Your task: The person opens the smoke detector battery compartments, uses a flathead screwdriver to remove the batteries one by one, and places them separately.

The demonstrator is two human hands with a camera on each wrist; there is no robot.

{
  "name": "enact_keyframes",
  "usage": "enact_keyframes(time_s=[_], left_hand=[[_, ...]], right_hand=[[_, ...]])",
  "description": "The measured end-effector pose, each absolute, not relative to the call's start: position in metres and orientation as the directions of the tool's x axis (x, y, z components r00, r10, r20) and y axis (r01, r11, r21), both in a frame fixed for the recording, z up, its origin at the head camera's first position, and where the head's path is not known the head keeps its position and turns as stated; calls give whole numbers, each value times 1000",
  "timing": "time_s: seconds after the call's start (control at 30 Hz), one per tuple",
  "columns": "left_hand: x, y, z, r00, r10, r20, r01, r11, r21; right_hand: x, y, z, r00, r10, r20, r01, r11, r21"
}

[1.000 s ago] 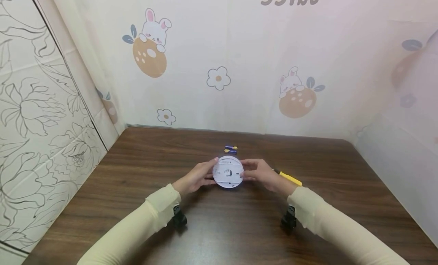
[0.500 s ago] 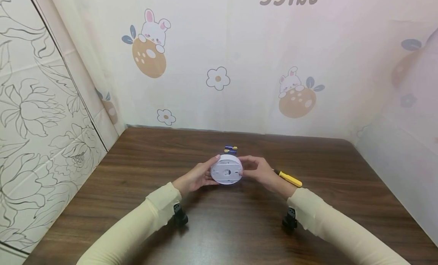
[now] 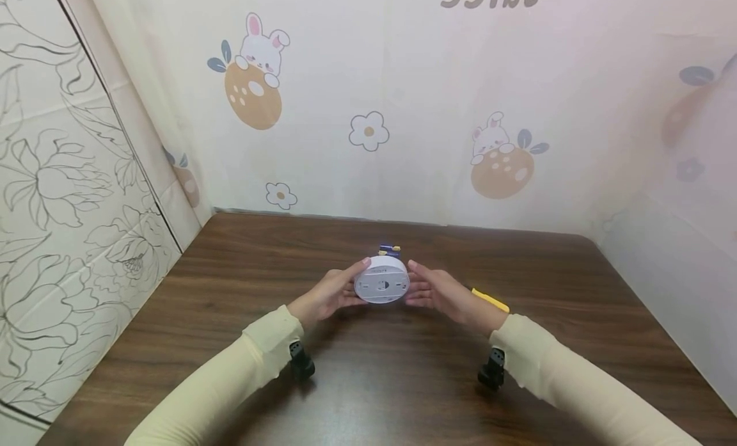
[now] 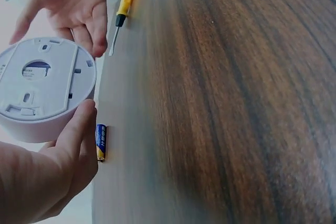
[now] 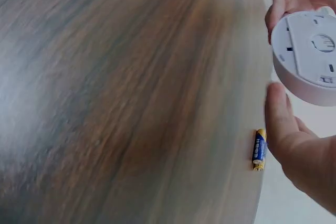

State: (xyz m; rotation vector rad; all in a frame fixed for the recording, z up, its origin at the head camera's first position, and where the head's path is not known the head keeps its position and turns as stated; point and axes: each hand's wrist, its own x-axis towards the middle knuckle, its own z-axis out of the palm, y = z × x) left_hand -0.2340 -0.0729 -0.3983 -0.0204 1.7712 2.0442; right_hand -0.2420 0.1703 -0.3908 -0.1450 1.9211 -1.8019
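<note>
A round white device point(image 3: 382, 286) that looks like a smoke alarm is held above the table, its slotted backplate facing me and tilted. My left hand point(image 3: 331, 294) grips its left side, thumb on the rim and fingers behind or beneath. At the opposite side, my right hand point(image 3: 446, 297) is spread with straight fingers close to the rim. A small gap shows between that thumb and the alarm point(image 5: 307, 59) in the right wrist view. Whether its other fingers touch the casing I cannot tell. Two blue and yellow batteries point(image 3: 389, 249) lie just behind the alarm, partly covered by it.
A screwdriver point(image 4: 125, 3) with a yellow handle lies on the table beyond my right hand, partly hidden by the wrist in the head view. The brown wooden table point(image 3: 368, 382) ends at a printed curtain point(image 3: 368, 81). A black camera sits on each wrist.
My right hand has let go of the alarm's right edge and opened its fingers. The alarm has tipped, showing more of its upper side wall. My left hand keeps its grip.
</note>
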Motion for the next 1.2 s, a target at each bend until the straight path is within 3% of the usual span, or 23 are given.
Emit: enact_keyframes(time_s=[0.13, 0.53, 0.8, 1.2], left_hand=[[-233, -73, -398, -910, 308, -277, -304, -41, 952], [-233, -74, -398, -943, 240, -233, -233, 27, 972], [-232, -78, -395, -966, 208, -153, -100, 242, 965], [-236, -83, -397, -939, 342, -24, 133, 430, 893]], right_hand=[[-241, 169, -389, -849, -419, -323, 293, 136, -946], [-238, 171, -392, -870, -398, -291, 257, 138, -956], [-237, 173, -394, -904, -372, -210, 119, 253, -960], [-243, 175, -401, -898, -440, -6, -191, 403, -895]])
